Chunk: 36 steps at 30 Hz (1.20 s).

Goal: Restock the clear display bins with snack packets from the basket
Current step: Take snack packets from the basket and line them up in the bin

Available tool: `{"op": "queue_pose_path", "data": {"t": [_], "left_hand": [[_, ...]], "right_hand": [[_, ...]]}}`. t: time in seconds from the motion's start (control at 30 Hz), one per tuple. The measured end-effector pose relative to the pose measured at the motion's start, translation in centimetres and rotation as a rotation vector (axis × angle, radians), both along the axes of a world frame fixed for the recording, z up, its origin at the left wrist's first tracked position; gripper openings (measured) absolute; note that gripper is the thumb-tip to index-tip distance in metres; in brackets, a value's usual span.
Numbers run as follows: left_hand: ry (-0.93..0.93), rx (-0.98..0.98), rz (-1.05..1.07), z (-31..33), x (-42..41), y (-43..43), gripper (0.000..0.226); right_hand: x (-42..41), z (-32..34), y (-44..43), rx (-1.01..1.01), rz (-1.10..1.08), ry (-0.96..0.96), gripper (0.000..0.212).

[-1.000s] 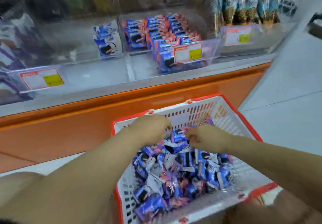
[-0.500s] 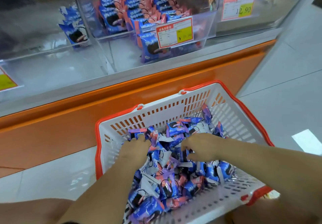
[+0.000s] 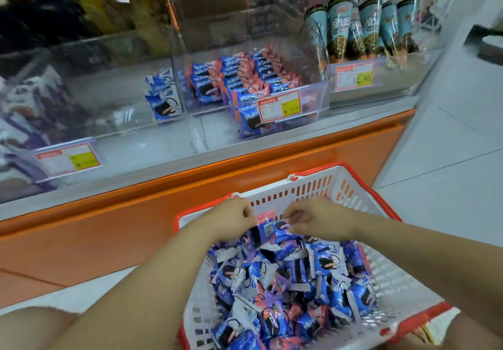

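Over the far end of the white slotted plastic basket with the red rim (image 3: 341,165), both hands are coming up out of the heap they were buried in half a second ago, and they are bringing something along: a small glossy blue packet with a pink crimped top (image 3: 268,224). The left hand (image 3: 231,220) is curling its fingers round one side and the right hand (image 3: 319,221) is pinching the other with thumb and fingertips, though blur is hiding the exact grip. That is telling me the picking is done and the carry to the shelf is probably coming next. Below them the pile of crinkly foil snack packets (image 3: 294,281) is lying loose and jumbled, flat pillow shapes, slippery-looking. Up ahead, the middle clear hard-plastic bin (image 3: 313,99) is standing well stocked with upright rows of similar blue-and-pink packs, while the clear bin to its left (image 3: 122,130) is holding only a few blue-and-white packs (image 3: 163,96).
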<state>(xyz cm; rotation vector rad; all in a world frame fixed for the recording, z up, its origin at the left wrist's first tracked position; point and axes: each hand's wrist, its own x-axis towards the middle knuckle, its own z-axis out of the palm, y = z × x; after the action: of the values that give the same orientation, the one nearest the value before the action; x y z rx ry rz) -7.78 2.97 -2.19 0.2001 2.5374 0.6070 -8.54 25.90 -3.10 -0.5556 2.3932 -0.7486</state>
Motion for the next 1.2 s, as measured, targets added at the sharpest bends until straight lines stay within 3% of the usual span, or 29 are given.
{"op": "queue_pose_path", "data": {"t": [0.17,0.3,0.4,0.5,0.6,0.67,0.73,0.87,0.97,1.07,1.13,1.2], "left_hand": [[-0.056,0.535,0.221,8.5,0.4,0.5,0.01],[-0.001,0.734,0.27,12.8,0.9,0.2,0.011],[0.022,0.925,0.322,14.6,1.1,0.4,0.01],[0.07,1.081,0.38,15.3,1.1,0.9,0.009],[0.159,1.243,0.498,16.1,0.7,1.4,0.016],[0.291,1.211,0.51,16.3,0.5,1.2,0.023],[0.433,1.097,0.435,16.4,0.4,1.0,0.026],[0.503,1.013,0.266,16.9,0.6,0.6,0.039],[0.414,1.085,0.308,16.9,0.0,0.1,0.041],[0.121,1.467,0.534,17.1,-1.1,-0.7,0.034],[-0.107,1.686,0.682,17.1,-1.7,-1.4,0.043],[-0.289,1.773,0.729,17.2,-2.1,-2.3,0.044]], "right_hand": [[-0.6,6.0,0.8,-0.269,-0.18,-0.001,0.058],[-0.7,10.8,0.5,-0.491,-0.156,-0.031,0.045],[-0.7,13.7,-0.4,-0.487,-0.172,0.096,0.036],[-0.7,16.3,-1.7,-0.438,-0.167,0.264,0.047],[-1.4,18.0,-2.4,-0.458,-0.186,0.397,0.027],[-2.0,18.6,-2.8,-0.543,-0.237,0.377,0.022],[-2.4,18.8,-3.7,-0.661,-0.308,0.235,0.022],[-3.2,18.7,-5.7,-0.816,-0.434,0.03,0.026],[-3.7,19.5,-6.6,-0.801,-0.425,0.038,0.029],[-4.5,20.8,-6.6,-0.726,-0.387,0.138,0.028],[-5.2,21.1,-6.1,-0.621,-0.353,0.308,0.026],[-5.7,21.6,-5.6,-0.412,-0.212,0.559,0.046]]}}
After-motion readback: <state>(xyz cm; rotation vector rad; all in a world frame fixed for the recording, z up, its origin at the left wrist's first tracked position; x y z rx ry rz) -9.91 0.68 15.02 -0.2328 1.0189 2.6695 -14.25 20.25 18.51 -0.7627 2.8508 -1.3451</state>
